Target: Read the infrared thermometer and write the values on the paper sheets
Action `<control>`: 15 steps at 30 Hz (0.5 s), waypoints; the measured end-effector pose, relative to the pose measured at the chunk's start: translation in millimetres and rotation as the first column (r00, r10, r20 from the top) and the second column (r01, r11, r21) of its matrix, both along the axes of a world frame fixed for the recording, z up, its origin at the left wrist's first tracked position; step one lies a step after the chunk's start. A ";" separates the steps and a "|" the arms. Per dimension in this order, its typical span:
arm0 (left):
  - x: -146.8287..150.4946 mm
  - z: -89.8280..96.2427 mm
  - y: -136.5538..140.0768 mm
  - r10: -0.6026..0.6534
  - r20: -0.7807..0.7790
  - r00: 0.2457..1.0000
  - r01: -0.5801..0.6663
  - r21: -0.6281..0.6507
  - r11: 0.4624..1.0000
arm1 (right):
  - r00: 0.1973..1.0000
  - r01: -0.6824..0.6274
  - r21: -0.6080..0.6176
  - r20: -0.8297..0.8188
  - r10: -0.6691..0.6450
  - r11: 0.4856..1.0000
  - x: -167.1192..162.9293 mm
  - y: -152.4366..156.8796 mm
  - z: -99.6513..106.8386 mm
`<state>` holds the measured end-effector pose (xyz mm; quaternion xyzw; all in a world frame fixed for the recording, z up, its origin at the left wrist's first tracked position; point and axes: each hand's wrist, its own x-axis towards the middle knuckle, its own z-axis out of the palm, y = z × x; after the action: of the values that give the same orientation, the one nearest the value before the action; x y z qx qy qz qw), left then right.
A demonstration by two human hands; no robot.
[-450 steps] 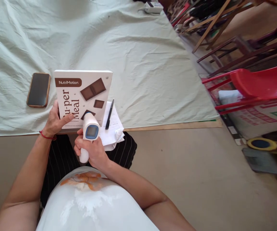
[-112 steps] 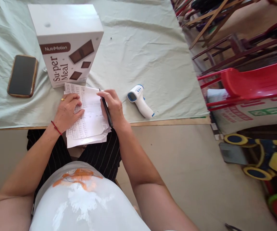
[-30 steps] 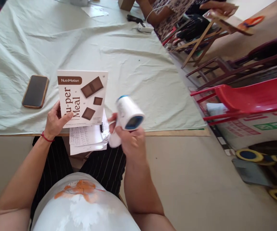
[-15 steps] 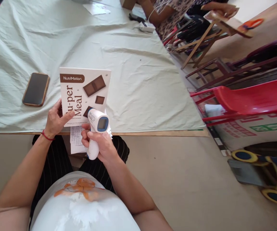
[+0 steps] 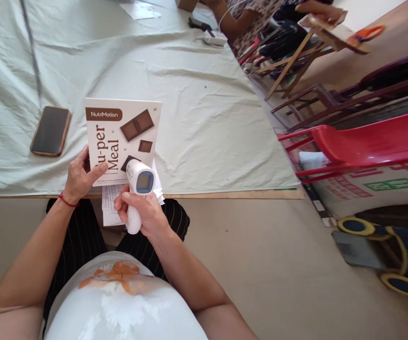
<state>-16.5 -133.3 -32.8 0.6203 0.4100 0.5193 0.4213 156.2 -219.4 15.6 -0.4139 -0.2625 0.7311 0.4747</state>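
My left hand (image 5: 82,177) grips the lower left edge of a white and brown box (image 5: 133,146) printed "NutriMotion", its thumb on the front face. The box is tilted up toward me at the table's near edge. My right hand (image 5: 143,210) is wrapped round the handle of a white infrared thermometer (image 5: 140,177) with a blue-rimmed grey screen. The thermometer's head points at the box and covers its lower right part. Below the box, several handwritten paper sheets (image 5: 110,208) lie over my lap, partly hidden by my right hand.
A phone (image 5: 50,131) lies on the pale tablecloth (image 5: 204,132) to the left. Farther back are a white paper (image 5: 140,10) and a white device (image 5: 214,38). A person's arm (image 5: 237,23) rests at the far edge. A red plastic chair (image 5: 360,141) stands at right.
The thermometer in my right hand has shifted slightly left against the box. A thin dark cord-like strip has appeared above the phone. The whole view has moved a little.
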 end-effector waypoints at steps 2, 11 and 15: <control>0.2 0.3 0.2 -0.012 0.015 1.000 0.012 0.000 1.000 | 0.999 -0.017 -0.003 0.034 0.017 1.000 0.8 0.5 0.2; 1.8 0.2 0.7 -0.015 0.053 0.999 0.014 0.006 1.000 | 0.995 -0.033 -0.013 0.097 0.034 0.999 1.3 0.3 -0.8; 2.0 1.0 0.6 -0.009 0.046 0.999 0.009 0.003 1.000 | 0.995 -0.033 -0.014 0.098 0.034 0.999 1.2 0.5 1.0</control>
<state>-14.5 -132.7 -31.8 0.6108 0.3965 0.5321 0.4320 157.4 -219.0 16.7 -0.4478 -0.2879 0.7194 0.4461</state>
